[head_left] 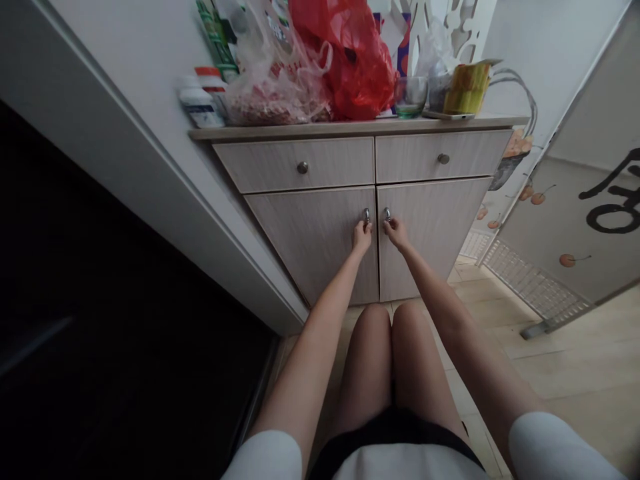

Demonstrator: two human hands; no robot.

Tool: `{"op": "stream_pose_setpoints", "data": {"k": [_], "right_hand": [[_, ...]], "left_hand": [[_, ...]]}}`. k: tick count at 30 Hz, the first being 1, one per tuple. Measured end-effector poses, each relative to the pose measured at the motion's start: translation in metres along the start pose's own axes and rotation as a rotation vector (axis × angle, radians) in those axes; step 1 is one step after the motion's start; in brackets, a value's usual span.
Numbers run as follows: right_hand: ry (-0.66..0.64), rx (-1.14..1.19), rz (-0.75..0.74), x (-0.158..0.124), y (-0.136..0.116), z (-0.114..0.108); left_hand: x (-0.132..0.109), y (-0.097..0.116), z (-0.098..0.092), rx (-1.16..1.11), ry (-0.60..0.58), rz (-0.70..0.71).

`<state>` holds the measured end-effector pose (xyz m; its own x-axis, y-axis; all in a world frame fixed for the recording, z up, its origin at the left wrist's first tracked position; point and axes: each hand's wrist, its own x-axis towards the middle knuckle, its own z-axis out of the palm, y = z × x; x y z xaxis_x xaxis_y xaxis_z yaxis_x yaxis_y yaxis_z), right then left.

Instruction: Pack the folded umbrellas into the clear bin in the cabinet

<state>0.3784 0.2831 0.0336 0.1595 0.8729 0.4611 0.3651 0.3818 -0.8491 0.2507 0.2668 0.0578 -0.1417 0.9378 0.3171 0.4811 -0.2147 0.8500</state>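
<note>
Your left hand (362,237) pinches left handle (367,215), your right hand (396,232) right handle (387,214); fingers curled nearly closed. Handles side by side, under drawers (340,160). Grip looks done; left door (310,233), right door (435,227) both shut, neither swung out.

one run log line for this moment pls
left grip: holding left handle | right grip: holding right handle | cabinet doors: look shut | red bag: on cabinet top

Dim, soft light, stretched edges.
</note>
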Motion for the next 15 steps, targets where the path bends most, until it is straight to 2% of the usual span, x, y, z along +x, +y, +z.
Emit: {"op": "stream_pose_setpoints", "data": {"k": [4, 9, 15], "right_hand": [[0.057, -0.01, -0.017, -0.035, 0.001, -0.02], [0.102, 0.014, -0.106, -0.094, -0.012, -0.061], [0.212, -0.002, -0.085, -0.159, -0.032, -0.122]], "left_hand": [[-0.032, -0.009, -0.017, 0.012, 0.015, 0.057], [-0.089, -0.027, -0.046, -0.011, 0.07, 0.154], [-0.158, -0.052, -0.093, -0.071, 0.26, 0.18]]}}
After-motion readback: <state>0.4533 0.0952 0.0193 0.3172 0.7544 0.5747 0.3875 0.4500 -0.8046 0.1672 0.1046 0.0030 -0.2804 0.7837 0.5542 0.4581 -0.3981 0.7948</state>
